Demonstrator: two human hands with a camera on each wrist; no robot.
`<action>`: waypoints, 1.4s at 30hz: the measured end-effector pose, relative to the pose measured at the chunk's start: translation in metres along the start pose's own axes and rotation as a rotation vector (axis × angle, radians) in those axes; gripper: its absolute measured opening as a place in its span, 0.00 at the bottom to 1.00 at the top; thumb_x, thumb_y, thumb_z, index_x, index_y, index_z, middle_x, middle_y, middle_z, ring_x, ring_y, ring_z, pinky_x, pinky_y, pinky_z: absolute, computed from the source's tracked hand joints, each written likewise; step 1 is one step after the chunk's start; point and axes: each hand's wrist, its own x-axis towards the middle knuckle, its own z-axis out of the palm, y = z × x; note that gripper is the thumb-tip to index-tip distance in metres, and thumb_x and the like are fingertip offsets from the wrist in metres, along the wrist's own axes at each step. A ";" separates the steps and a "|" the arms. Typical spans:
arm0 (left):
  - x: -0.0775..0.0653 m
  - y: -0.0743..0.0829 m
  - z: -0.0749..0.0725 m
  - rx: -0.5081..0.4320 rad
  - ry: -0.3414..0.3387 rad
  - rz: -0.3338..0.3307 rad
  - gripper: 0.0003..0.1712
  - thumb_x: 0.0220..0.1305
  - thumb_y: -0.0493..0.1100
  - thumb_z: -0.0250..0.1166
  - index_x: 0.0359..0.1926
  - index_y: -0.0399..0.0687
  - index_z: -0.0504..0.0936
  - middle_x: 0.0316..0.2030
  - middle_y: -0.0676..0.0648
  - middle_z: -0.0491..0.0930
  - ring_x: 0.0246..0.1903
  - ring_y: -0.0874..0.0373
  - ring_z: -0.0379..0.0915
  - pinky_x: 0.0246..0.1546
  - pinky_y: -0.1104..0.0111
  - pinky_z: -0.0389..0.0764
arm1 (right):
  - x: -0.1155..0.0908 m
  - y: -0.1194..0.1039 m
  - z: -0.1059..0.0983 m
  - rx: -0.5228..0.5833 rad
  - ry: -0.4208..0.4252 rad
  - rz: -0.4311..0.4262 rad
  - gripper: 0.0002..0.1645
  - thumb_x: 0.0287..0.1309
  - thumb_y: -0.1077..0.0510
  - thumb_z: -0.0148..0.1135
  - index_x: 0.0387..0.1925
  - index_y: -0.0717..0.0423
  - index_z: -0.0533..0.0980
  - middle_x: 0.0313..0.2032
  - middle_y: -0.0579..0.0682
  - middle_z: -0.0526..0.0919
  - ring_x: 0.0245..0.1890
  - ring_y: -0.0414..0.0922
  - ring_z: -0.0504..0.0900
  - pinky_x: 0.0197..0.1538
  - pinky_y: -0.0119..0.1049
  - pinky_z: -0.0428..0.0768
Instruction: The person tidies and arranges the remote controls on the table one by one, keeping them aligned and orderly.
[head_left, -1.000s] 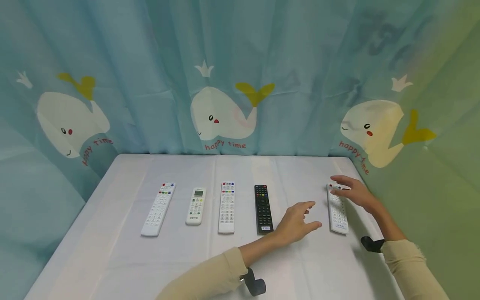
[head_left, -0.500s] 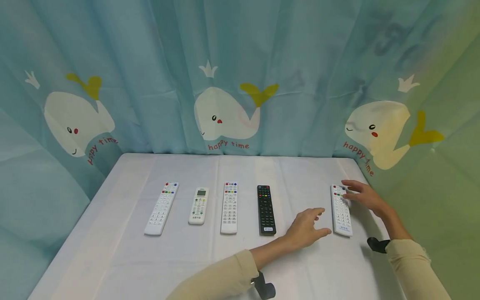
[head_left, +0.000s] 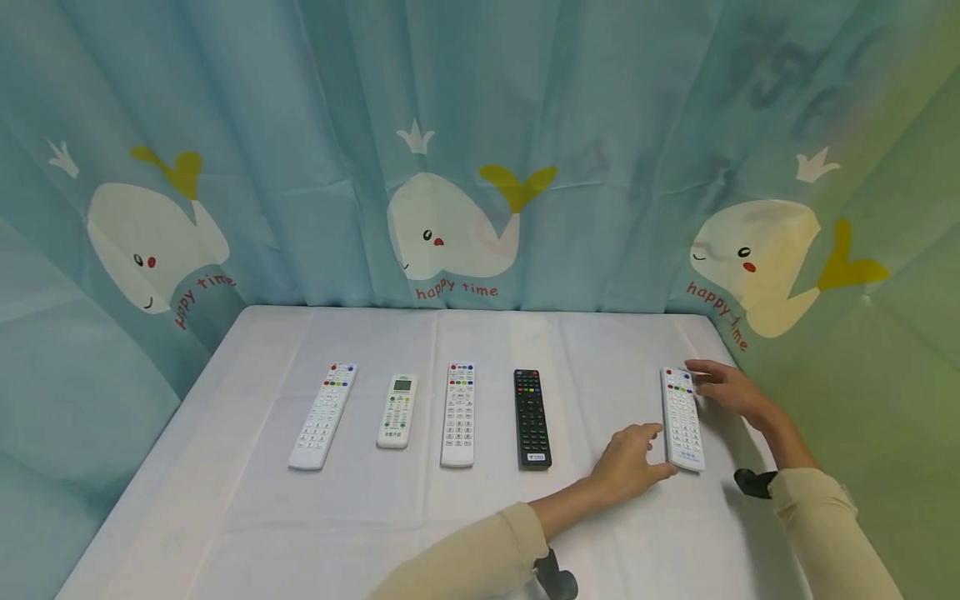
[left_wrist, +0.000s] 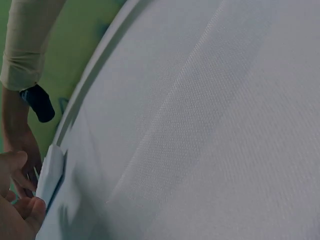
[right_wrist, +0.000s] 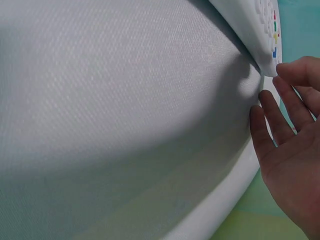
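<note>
A white remote control [head_left: 683,425] with several coloured buttons lies at the right of the table, its long side running front to back. My left hand [head_left: 630,462] is at its lower left edge, with thumb and fingers spread apart. My right hand [head_left: 729,392] is beside its upper right edge; in the right wrist view that hand's [right_wrist: 290,155] fingers are nearly straight and its thumb is at the corner of the remote. In the left wrist view the remote's side [left_wrist: 50,175] shows close to the left fingertips. Whether the left fingertips touch it, I cannot tell.
To the left lie a black remote [head_left: 532,419], a white remote [head_left: 458,417], a small white remote with a screen [head_left: 396,412] and a slanted white remote [head_left: 323,417]. A white cloth covers the table [head_left: 247,500]. A whale-print curtain [head_left: 322,208] stands behind.
My left hand has moved right, up to the remote's lower left edge. My right hand has shifted from over the remote's top to its right edge. The view has turned slightly.
</note>
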 end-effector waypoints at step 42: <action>0.019 0.003 0.034 0.157 -0.018 -0.109 0.19 0.57 0.45 0.76 0.49 0.49 0.85 0.23 0.59 0.68 0.23 0.71 0.61 0.20 0.81 0.62 | 0.009 0.006 0.003 -0.042 -0.021 0.006 0.30 0.64 0.69 0.54 0.66 0.75 0.64 0.63 0.78 0.64 0.61 0.72 0.65 0.60 0.68 0.64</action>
